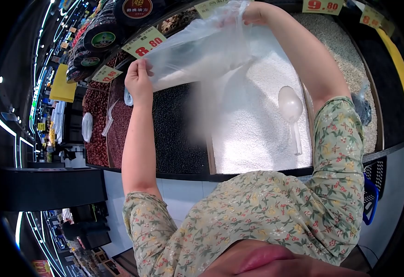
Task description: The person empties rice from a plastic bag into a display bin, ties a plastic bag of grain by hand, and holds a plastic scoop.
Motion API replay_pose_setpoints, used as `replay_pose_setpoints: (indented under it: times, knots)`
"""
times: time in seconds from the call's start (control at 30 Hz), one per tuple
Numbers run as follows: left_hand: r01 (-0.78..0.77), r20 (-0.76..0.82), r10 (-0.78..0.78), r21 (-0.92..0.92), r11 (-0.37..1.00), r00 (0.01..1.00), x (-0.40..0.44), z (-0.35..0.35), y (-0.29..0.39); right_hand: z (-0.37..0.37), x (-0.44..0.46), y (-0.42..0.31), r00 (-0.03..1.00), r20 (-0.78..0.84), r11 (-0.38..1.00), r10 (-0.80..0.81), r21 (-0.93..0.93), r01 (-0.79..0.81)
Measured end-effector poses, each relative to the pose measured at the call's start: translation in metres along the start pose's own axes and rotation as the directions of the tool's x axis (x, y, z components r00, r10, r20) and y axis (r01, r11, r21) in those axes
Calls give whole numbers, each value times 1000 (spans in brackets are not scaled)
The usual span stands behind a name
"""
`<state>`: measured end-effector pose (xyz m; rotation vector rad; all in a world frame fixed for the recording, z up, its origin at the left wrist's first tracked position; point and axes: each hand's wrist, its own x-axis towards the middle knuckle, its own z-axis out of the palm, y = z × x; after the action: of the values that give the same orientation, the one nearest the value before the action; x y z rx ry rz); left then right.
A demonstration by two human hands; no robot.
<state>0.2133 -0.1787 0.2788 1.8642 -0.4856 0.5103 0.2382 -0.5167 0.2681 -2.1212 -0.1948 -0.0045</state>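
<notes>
A clear plastic bag is stretched between my two hands above the bulk bins. My left hand pinches its lower left end, fingers closed. At the upper right, my right hand grips the bag's other end, its fingers partly hidden behind the plastic. White grains fill the bin below the bag, and a clear scoop lies on them with its handle toward me. Dark beans fill the bin to the left, under a blurred patch.
Bins of red beans and smaller reddish grains stand at the left. Pale grains are at the right, beside a wooden divider. Price signs line the back edge. A blue basket is at the lower right.
</notes>
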Motion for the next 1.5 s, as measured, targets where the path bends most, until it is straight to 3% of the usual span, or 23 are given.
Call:
replay_pose_setpoints:
  times: [0.33, 0.4, 0.53, 0.6, 0.8, 0.9, 1.0, 1.23, 1.3, 1.5]
  knots:
    - [-29, -11, 29, 30, 999, 1000, 14, -2, 1, 8, 4, 9, 1000, -22, 999, 14, -42, -15]
    - [-19, -18, 20, 30, 999, 1000, 15, -2, 5, 5, 10, 12, 989, 141, 999, -47, -7, 49]
    - [-26, -25, 27, 27, 999, 999, 18, -4, 8, 4, 15, 15, 980, 200, 998, -21, -60, 33]
    - [-30, -21, 30, 18, 999, 999, 20, -4, 11, 5, 19, 18, 964, 241, 993, -109, -21, 117]
    - [-40, -12, 40, 24, 999, 999, 27, -6, 23, 9, 30, 25, 949, 305, 997, -79, 44, 69]
    - [-45, -15, 46, 46, 998, 999, 29, -6, 28, 11, 23, 26, 959, 219, 984, -178, 22, 177]
    - [-37, -16, 38, 42, 998, 999, 32, -6, 33, 9, 15, 22, 973, 209, 990, -98, 119, 74]
    - [-44, -13, 45, 89, 995, 999, 39, -10, 48, 13, 3, 20, 985, 134, 993, -110, 55, 103]
    - [-41, -9, 42, 84, 996, 999, 41, -10, 55, 17, 8, 24, 973, 137, 979, -184, 115, 169]
    - [-84, 12, 83, 87, 993, 996, 44, -10, 64, 18, 9, 30, 966, 159, 964, -205, 203, 172]
